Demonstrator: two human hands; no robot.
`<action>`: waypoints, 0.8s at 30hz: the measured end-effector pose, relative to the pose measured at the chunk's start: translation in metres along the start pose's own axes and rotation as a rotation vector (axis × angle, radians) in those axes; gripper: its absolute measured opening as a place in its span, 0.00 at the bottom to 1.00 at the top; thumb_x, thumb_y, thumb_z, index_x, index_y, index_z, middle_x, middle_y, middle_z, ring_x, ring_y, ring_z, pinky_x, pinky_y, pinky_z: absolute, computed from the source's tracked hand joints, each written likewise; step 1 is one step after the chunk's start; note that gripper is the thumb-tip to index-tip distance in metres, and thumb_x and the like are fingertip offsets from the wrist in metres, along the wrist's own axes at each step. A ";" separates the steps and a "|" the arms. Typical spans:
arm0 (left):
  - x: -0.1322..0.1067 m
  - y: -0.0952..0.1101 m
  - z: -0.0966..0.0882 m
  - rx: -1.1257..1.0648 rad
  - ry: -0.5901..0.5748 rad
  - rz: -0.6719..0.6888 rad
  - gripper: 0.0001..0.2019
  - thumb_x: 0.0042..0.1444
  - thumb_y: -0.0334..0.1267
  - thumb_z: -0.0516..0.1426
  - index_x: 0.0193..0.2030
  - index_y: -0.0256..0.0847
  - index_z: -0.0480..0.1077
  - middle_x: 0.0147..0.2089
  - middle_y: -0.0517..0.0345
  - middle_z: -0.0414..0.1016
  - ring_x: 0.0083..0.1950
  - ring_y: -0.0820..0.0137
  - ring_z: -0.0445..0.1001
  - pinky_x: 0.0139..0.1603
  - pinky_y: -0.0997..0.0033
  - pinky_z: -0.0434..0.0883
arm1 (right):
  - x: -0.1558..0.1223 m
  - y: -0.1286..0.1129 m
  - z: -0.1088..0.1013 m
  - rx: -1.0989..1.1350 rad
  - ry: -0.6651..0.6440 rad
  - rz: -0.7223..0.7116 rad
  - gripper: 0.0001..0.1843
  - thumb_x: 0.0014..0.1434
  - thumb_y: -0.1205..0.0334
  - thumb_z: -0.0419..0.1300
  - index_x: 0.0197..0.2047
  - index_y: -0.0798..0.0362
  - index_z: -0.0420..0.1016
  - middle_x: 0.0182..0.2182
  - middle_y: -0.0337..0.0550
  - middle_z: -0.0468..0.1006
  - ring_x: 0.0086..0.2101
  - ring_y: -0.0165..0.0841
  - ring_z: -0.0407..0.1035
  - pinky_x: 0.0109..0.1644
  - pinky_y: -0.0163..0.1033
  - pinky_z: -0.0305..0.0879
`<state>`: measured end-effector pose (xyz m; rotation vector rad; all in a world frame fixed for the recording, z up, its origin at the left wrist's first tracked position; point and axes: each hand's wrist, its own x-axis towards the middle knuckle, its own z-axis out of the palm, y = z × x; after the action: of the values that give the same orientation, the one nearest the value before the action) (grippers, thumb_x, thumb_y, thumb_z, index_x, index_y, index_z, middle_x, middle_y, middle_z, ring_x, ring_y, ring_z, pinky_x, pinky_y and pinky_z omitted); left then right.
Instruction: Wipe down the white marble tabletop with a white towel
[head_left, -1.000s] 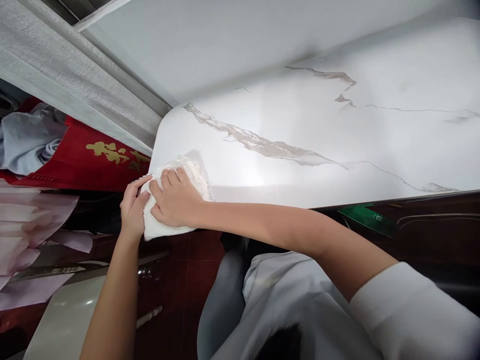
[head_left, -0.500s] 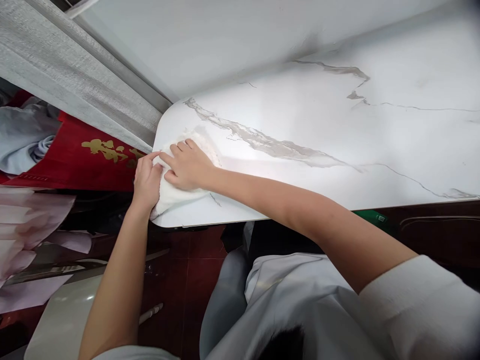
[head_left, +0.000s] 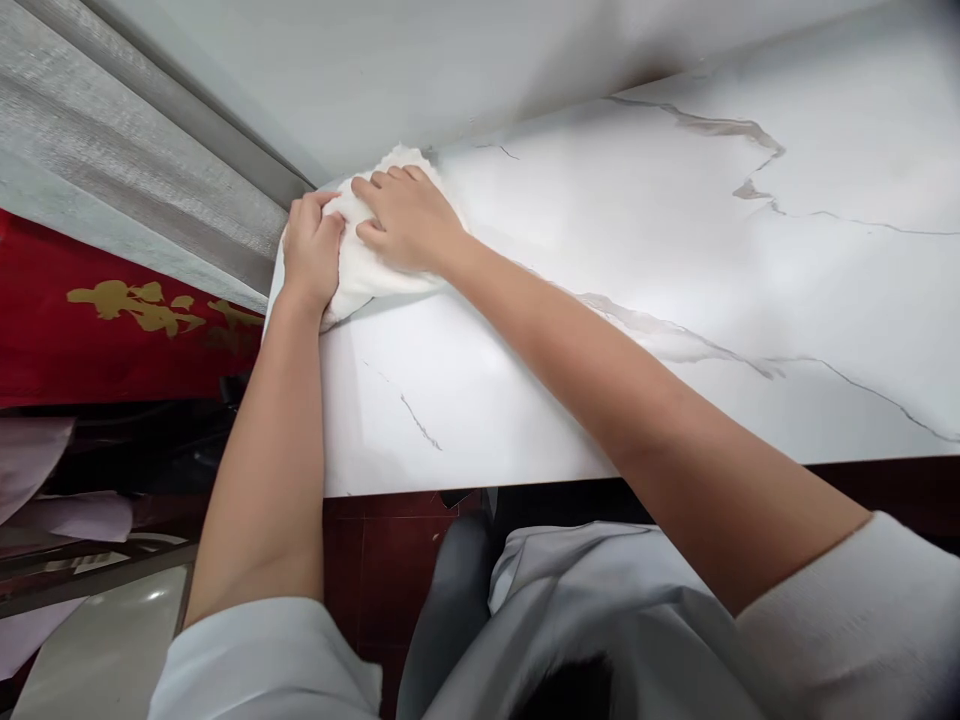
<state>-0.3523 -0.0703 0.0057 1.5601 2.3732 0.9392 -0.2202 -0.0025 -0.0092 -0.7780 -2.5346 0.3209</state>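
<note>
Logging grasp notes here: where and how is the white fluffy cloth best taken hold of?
Probably pinch the white fluffy cloth by its near edge, from the near side: it lies spread on the white, grey-veined tabletop, that edge uncovered between left hand and right hand.

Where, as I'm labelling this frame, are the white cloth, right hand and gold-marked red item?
White cloth (head_left: 367, 275), head view: its lower middle.
Right hand (head_left: 416, 220), head view: its back.
Gold-marked red item (head_left: 112, 358), head view: plain red below the marks.
</note>
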 end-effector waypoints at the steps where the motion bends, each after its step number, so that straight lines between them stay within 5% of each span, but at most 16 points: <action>1: 0.006 0.002 0.004 -0.010 0.003 0.006 0.15 0.66 0.24 0.51 0.57 0.34 0.69 0.57 0.56 0.69 0.62 0.68 0.65 0.67 0.62 0.59 | 0.003 0.006 -0.002 -0.008 0.002 0.016 0.23 0.62 0.61 0.45 0.54 0.65 0.66 0.47 0.46 0.70 0.53 0.36 0.61 0.63 0.53 0.54; 6: 0.033 0.013 0.017 -0.038 0.010 -0.012 0.13 0.65 0.26 0.53 0.54 0.31 0.69 0.58 0.61 0.72 0.60 0.74 0.67 0.61 0.67 0.60 | 0.011 0.028 -0.016 0.000 -0.032 0.073 0.21 0.64 0.62 0.45 0.55 0.64 0.65 0.48 0.42 0.70 0.53 0.34 0.60 0.63 0.47 0.52; 9: 0.046 0.018 0.020 -0.096 -0.028 0.000 0.07 0.65 0.31 0.53 0.43 0.27 0.67 0.54 0.68 0.75 0.58 0.79 0.68 0.51 0.66 0.58 | 0.016 0.039 -0.023 0.012 -0.032 0.122 0.18 0.66 0.63 0.48 0.55 0.63 0.64 0.49 0.39 0.71 0.52 0.33 0.60 0.63 0.44 0.51; 12: 0.057 0.022 0.023 -0.102 -0.033 0.022 0.11 0.66 0.32 0.53 0.33 0.25 0.64 0.50 0.70 0.74 0.59 0.78 0.67 0.48 0.63 0.54 | 0.023 0.047 -0.026 0.009 -0.021 0.136 0.15 0.65 0.63 0.46 0.51 0.62 0.61 0.49 0.39 0.70 0.52 0.34 0.60 0.61 0.42 0.53; 15: 0.067 0.025 0.028 -0.052 -0.010 -0.019 0.08 0.67 0.30 0.51 0.40 0.26 0.69 0.53 0.67 0.74 0.60 0.74 0.68 0.52 0.63 0.58 | 0.028 0.051 -0.028 -0.021 -0.041 0.143 0.12 0.64 0.63 0.44 0.48 0.60 0.57 0.49 0.39 0.69 0.52 0.33 0.60 0.60 0.42 0.53; 19: 0.072 0.026 0.031 -0.022 -0.013 -0.023 0.16 0.66 0.30 0.50 0.57 0.27 0.68 0.58 0.64 0.73 0.61 0.68 0.69 0.58 0.62 0.63 | 0.030 0.051 -0.028 -0.055 -0.039 0.161 0.11 0.66 0.64 0.46 0.49 0.60 0.58 0.49 0.37 0.69 0.52 0.32 0.61 0.61 0.41 0.54; 24: 0.066 0.027 0.029 0.008 -0.012 -0.031 0.13 0.68 0.29 0.50 0.56 0.29 0.68 0.58 0.64 0.73 0.62 0.69 0.68 0.60 0.59 0.62 | 0.025 0.051 -0.026 -0.067 -0.063 0.140 0.19 0.67 0.61 0.44 0.56 0.62 0.60 0.52 0.36 0.67 0.55 0.31 0.57 0.66 0.41 0.49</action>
<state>-0.3479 0.0067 0.0116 1.5230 2.3883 0.9130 -0.2011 0.0556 0.0044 -0.9890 -2.5664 0.3124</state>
